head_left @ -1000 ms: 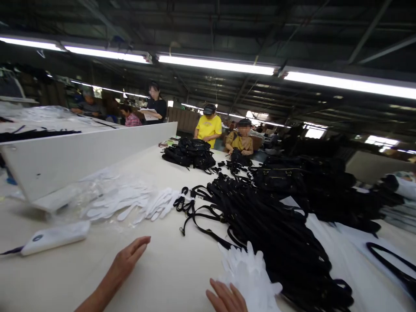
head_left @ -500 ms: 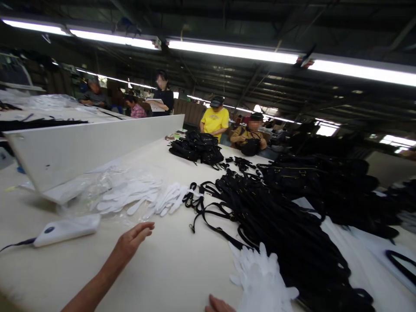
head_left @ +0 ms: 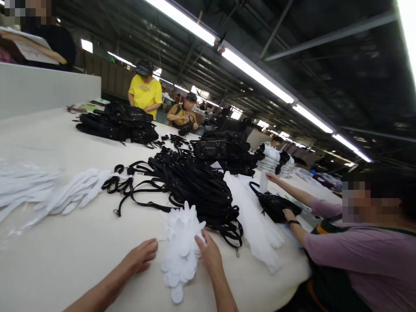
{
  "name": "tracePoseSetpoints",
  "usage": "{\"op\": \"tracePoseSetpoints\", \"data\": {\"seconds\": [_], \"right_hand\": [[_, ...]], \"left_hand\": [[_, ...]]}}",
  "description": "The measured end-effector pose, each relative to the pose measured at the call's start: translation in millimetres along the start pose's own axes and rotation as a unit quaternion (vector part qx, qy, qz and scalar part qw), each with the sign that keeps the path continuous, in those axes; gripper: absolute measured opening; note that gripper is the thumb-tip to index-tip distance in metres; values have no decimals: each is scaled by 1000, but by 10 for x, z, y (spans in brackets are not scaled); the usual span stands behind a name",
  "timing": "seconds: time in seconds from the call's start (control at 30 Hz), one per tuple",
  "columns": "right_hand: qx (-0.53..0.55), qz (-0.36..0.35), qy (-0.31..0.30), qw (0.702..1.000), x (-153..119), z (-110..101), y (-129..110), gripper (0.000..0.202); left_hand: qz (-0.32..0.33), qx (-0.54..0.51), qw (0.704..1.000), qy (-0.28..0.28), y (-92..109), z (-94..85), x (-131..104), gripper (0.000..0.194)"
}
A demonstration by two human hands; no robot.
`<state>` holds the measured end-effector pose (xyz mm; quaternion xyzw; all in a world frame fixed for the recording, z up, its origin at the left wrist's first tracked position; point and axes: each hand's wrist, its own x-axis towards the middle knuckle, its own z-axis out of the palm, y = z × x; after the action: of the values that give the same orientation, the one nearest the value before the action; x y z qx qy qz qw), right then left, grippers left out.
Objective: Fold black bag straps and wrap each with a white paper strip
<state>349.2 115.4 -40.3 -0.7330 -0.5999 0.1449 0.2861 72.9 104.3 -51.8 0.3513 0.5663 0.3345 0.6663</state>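
A stack of white gloves (head_left: 182, 255) lies on the pale table, its glove fingers fanned out. My left hand (head_left: 142, 255) is just left of the stack, apart from it, fingers loosely bent with nothing in them. My right hand (head_left: 209, 251) rests against the stack's right edge, thumb on top of the gloves and the other fingers partly hidden. More white gloves (head_left: 81, 190) lie at the left, some by clear plastic. Behind the stack is a heap of black straps (head_left: 195, 186) with metal clips.
Black bags (head_left: 120, 123) are piled at the back, with more black bags (head_left: 224, 149) behind the straps. White sheets (head_left: 253, 221) lie right of the straps. A person in a pink top (head_left: 360, 255) handles a black bag (head_left: 276, 206) at the right.
The view has swung to the right, bringing the person in pink into sight. My right hand has come up to the glove stack, and my left hand is now nearer to it.
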Motion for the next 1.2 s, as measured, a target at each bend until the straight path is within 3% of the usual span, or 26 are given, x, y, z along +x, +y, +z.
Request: {"op": "tracePoseSetpoints", "data": {"seconds": [0.13, 0.23, 0.43, 0.6, 0.8, 0.93, 1.07, 1.2], "right_hand": [[8, -31, -59, 998, -165, 231, -307, 51], [61, -23, -64, 996, -319, 328, -539, 52], [255, -27, -59, 965, -443, 485, -827, 55], [318, -53, -61, 945, -480, 635, -1043, 54], [371, -84, -81, 921, -629, 672, -1320, 52], [322, -134, -68, 935, -711, 732, -1452, 48], [303, -168, -78, 935, -778, 938, -1480, 47], [289, -169, -106, 936, -844, 1228, -1418, 50]], "left_hand": [[22, -60, 995, -76, 179, 344, -121, 68], [40, -131, 980, -143, 274, 455, -226, 63], [65, -235, 964, -108, 267, 456, -204, 60], [59, -284, 952, -101, 280, 323, -238, 54], [1, -334, 938, -99, 230, 23, -241, 40], [-4, -353, 933, -74, 178, -199, -286, 38], [7, -362, 932, -35, 163, -360, -440, 45], [31, -365, 930, -38, 117, -463, -556, 47]]}}
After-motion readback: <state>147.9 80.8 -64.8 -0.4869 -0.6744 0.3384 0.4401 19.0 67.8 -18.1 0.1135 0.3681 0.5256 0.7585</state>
